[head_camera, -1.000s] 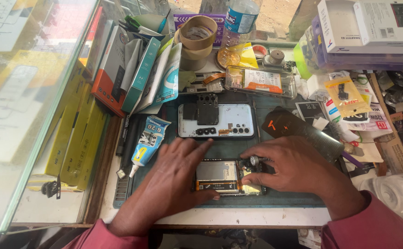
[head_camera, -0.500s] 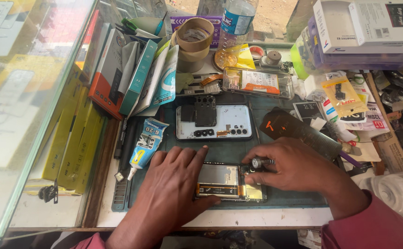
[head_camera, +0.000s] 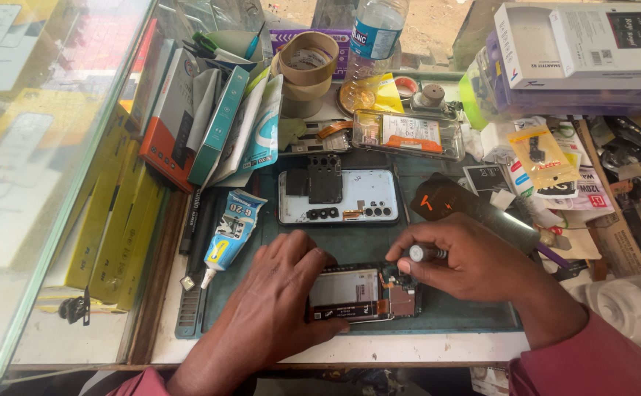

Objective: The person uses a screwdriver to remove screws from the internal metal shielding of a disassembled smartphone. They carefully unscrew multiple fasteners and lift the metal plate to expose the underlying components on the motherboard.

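Note:
An opened smartphone [head_camera: 361, 292] with its board and battery exposed lies on a dark green work mat [head_camera: 474, 308] near the table's front edge. My left hand [head_camera: 276, 293] rests flat on the phone's left end, pressing it down. My right hand [head_camera: 467, 258] grips a small screwdriver [head_camera: 423, 254] with a grey handle, its tip pointing down at the phone's right end. The phone's white back cover [head_camera: 339, 196] lies face down just beyond, with a black plate resting on it.
A glue tube [head_camera: 231, 233] lies left of the mat. Boxes and packets [head_camera: 195, 125] lean at the back left by a glass case [head_camera: 34, 147]. Tape rolls [head_camera: 307, 70], a bottle [head_camera: 375, 33] and a clear parts tray [head_camera: 407, 134] stand behind. Packets and boxes [head_camera: 577, 51] crowd the right.
My right hand has lifted off the phone's right end and now holds the screwdriver upright over it. My left hand stays pressed on the phone.

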